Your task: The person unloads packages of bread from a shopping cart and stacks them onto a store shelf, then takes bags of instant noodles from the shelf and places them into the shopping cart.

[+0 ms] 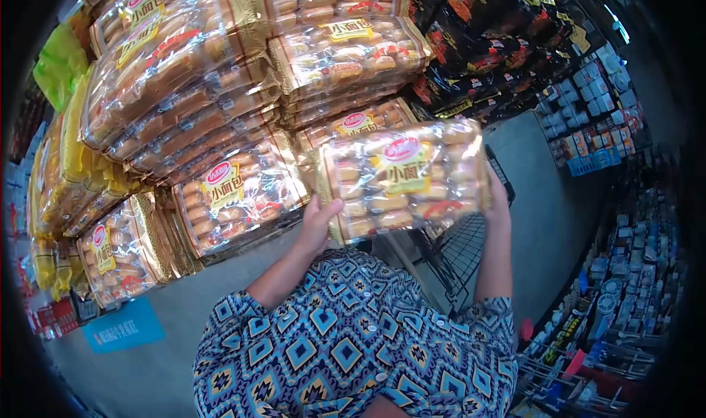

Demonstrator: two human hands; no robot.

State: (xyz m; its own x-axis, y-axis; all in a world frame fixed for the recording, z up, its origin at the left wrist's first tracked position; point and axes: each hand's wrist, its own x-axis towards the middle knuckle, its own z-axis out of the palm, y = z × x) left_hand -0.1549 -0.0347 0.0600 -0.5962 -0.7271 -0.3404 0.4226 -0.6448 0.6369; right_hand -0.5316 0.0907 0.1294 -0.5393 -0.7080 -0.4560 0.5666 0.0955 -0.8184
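Between my two hands is a clear, gold-edged package of small bread rolls point(404, 179), held in front of my chest and slightly tilted. My left hand point(321, 215) grips its lower left edge, with the thumb on the front face. On the other side my right hand point(498, 190) holds the right edge, its fingers mostly hidden behind the package. Close by on the left lies a matching bread package point(235, 193) on the display. Another matching package point(357, 121) shows partly behind the held one.
Tall stacks of bread packages point(173, 57) rise ahead on the left. Black packages point(493, 43) are piled at the upper right. A wire shopping cart point(463, 252) stands below my right hand. Shelves of small goods point(618, 293) line the right side. A blue sign point(123, 328) hangs lower left.
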